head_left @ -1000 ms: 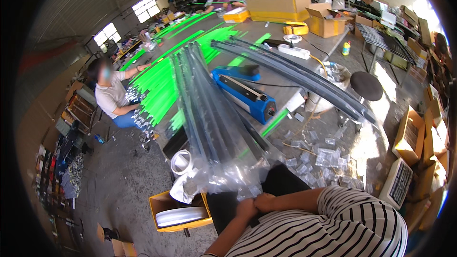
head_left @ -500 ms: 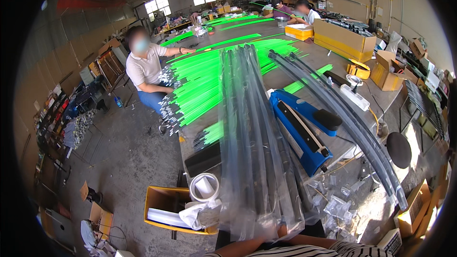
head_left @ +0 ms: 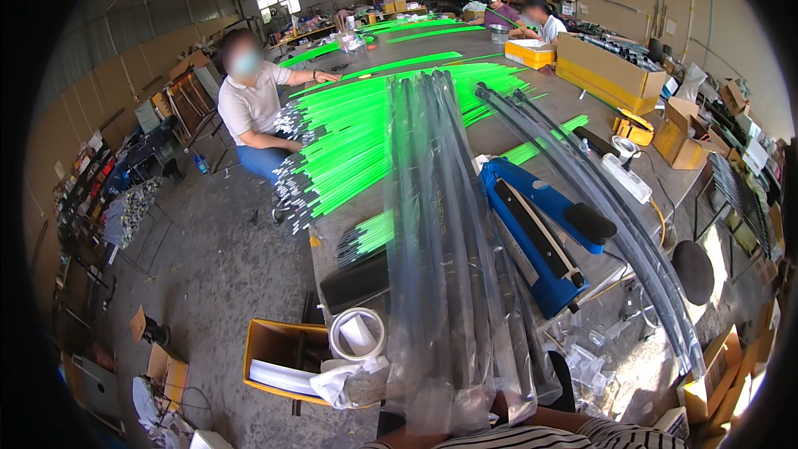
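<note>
A bundle of long dark rods in clear plastic sleeves (head_left: 440, 241) runs from the lower edge up over the table. Its near end lies over my two hands. Only a strip of my left hand and forearm (head_left: 409, 437) shows below the plastic. Part of my right hand (head_left: 500, 405) is visible at the sleeves' lower end, with its fingers hidden. Right of the bundle stands a blue impulse sealer (head_left: 532, 237). Under the bundle's far part lies a wide pile of bright green rods (head_left: 349, 150) with pale and dark tips.
More sleeved dark rods (head_left: 607, 191) hang over the table's right edge. Bottom left are a yellow-rimmed box (head_left: 270, 337) and a white bucket (head_left: 357, 334). A seated co-worker (head_left: 253, 100) touches the green rods from the left. Two people sit at the far end near a large carton (head_left: 607, 75).
The view has shifted slightly, so the sealer and right-hand rods appear a little further right. The sleeved bundle still covers my hands. The seated co-worker's hand stays by the green rods.
</note>
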